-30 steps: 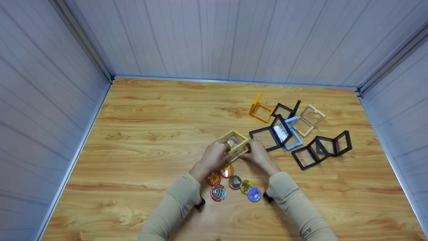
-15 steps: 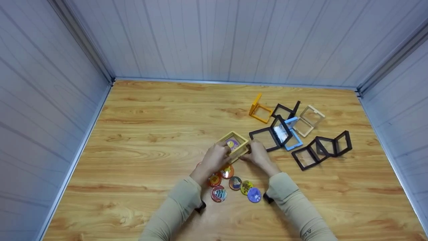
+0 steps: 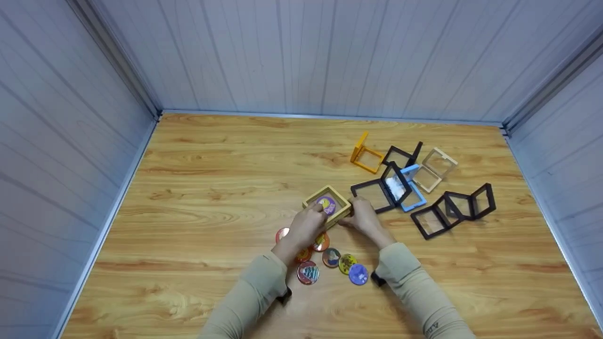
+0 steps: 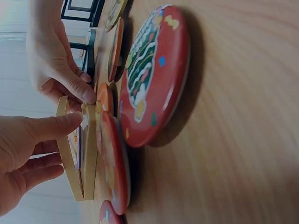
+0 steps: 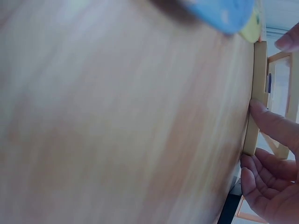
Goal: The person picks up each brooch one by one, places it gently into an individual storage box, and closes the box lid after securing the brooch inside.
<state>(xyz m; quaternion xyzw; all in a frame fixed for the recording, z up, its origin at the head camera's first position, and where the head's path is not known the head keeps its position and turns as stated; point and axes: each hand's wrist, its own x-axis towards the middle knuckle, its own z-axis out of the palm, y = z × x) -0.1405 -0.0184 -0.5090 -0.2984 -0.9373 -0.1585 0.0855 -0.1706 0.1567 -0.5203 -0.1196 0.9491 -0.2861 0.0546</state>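
Note:
A beige hinged display frame with clear windows stands partly folded in both hands, its two halves at a narrow angle. Inside shows a purple round badge with a yellow figure. My left hand pinches the upper half, thumb at the near edge and fingers over the window. My right hand grips the lower half at its right corner, thumb along the side. Just below the frame lie several round badges, including a red tree badge and a purple paw badge.
Several opened frames lie to the right: an orange one, a blue one, a cream one and dark ones, including a large frame close to my right hand. Panel walls enclose the wooden table.
The frame's upper half has tilted down toward the lower half. My left hand has shifted slightly right, uncovering a red badge at its left. My right hand stays in place.

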